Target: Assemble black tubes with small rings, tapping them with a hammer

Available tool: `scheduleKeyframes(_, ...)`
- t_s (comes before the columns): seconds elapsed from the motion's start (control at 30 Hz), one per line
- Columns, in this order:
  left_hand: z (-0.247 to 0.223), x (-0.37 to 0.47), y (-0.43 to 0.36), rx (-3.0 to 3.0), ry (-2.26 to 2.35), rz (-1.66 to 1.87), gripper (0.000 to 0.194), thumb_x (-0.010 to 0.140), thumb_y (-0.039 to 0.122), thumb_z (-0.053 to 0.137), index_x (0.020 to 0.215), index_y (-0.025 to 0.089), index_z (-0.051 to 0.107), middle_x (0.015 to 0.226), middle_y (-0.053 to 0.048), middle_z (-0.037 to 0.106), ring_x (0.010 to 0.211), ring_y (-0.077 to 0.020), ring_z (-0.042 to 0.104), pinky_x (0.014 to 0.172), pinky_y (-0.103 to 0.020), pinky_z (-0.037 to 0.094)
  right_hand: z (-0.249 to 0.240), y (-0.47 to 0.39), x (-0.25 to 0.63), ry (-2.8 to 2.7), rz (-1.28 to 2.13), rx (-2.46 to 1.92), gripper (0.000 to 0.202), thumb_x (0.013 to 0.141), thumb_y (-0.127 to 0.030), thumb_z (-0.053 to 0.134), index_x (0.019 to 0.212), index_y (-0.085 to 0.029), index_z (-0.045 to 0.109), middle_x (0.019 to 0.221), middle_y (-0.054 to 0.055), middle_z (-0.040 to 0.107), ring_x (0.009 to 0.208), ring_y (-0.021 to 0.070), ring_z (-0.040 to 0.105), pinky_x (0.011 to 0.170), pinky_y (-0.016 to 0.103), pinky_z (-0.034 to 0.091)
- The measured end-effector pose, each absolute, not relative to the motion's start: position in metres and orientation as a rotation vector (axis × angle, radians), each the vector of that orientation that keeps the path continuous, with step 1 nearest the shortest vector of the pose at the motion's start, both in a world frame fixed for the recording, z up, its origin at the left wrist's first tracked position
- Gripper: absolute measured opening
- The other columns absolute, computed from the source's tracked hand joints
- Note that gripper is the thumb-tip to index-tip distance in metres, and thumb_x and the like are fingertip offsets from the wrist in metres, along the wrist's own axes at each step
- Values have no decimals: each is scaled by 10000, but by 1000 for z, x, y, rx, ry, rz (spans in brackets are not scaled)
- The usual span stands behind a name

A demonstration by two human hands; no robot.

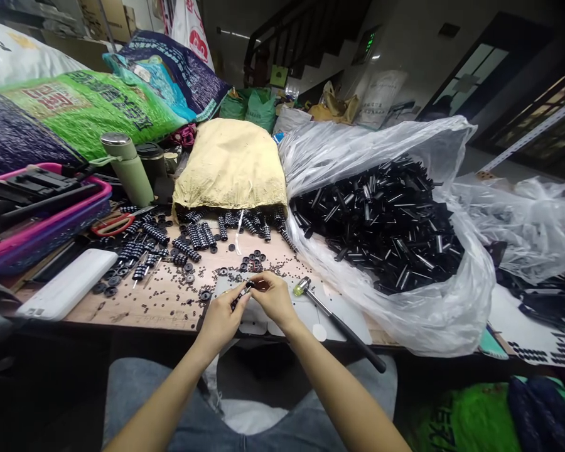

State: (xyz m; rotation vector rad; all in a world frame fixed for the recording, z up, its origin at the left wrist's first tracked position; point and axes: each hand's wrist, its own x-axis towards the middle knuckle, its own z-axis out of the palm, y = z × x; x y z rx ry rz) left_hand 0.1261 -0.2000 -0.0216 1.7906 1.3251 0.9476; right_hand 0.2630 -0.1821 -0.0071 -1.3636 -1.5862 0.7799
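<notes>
At the table's front edge, my left hand [223, 317] is closed around a small black ribbed part [240, 297]. My right hand [274, 300] touches the upper end of this part with its fingers pinched together; whether it grips a separate piece is too small to tell. Both hands are above a grey-white sheet [306, 309]. A hammer [334, 320] with a yellowish head and black handle lies right of my right hand. Tiny dark rings [169, 285] and black discs [206, 295] are scattered left of and behind my hands.
Black ribbed rollers [198, 237] lie before a yellow sack [235, 160]. A large clear bag [433, 320] of black parts fills the right side. At left are a white box [68, 285], red-handled scissors [113, 225], a green flask [129, 169] and a pink-rimmed basket [104, 185].
</notes>
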Motion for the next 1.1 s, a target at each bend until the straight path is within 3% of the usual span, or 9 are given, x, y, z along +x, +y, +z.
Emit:
scheduleKeyframes(0.23, -22, 125, -202, 1792, 1315, 939, 399, 826, 379, 420, 1159, 193, 538, 1146, -73, 584, 1072, -188, 524, 941, -340, 390, -9, -188, 265, -1675, 668, -1278, 198, 689, -99, 515, 833, -181, 625, 834, 36, 594, 753, 128, 584, 659, 239, 508)
scheduleKeyframes(0.43, -25, 122, -200, 1631, 1358, 991, 387, 811, 369, 435, 1133, 188, 551, 1162, -77, 573, 1086, -200, 513, 933, -338, 388, -2, -192, 269, -1978, 677, -1144, 318, 717, -142, 528, 1023, -192, 593, 1056, 60, 612, 1012, 158, 552, 899, 305, 442)
scheduleKeyframes(0.6, -23, 120, -196, 1476, 1368, 1098, 379, 795, 409, 459, 1052, 166, 591, 875, -71, 661, 800, -190, 616, 724, -308, 483, 3, -171, 269, -2042, 684, -1319, 256, 817, -220, 458, 1041, -211, 581, 1086, 29, 607, 1023, 128, 543, 913, 276, 420)
scheduleKeyframes(0.77, -16, 120, -194, 1437, 1366, 1159, 386, 779, 460, 468, 967, 152, 606, 677, -25, 620, 550, -134, 571, 540, -251, 466, -9, -121, 286, -1834, 537, -1658, 204, 809, -161, 460, 954, -143, 602, 1064, 121, 603, 1065, 222, 501, 972, 434, 320)
scheduleKeyframes(0.87, -13, 120, -193, 1522, 1375, 1158, 365, 782, 448, 470, 960, 165, 616, 726, -36, 640, 624, -152, 600, 592, -263, 483, -12, -111, 293, -1800, 567, -1642, 159, 749, -122, 524, 878, -146, 614, 976, 106, 634, 984, 212, 546, 926, 406, 373)
scheduleKeyframes(0.97, -13, 121, -192, 1642, 1365, 1088, 364, 801, 416, 449, 1042, 190, 601, 911, -60, 659, 789, -183, 619, 729, -311, 490, -9, -126, 287, -1750, 644, -1546, 198, 730, -153, 555, 923, -150, 599, 945, 75, 638, 872, 164, 591, 827, 331, 462)
scheduleKeyframes(1.1, -16, 126, -192, 1740, 1347, 1047, 378, 825, 386, 423, 1112, 189, 568, 1100, -78, 605, 1017, -196, 553, 905, -345, 417, -1, -159, 270, -1683, 783, -1398, 185, 704, -161, 569, 884, -167, 612, 836, 27, 658, 743, 121, 622, 702, 253, 520)
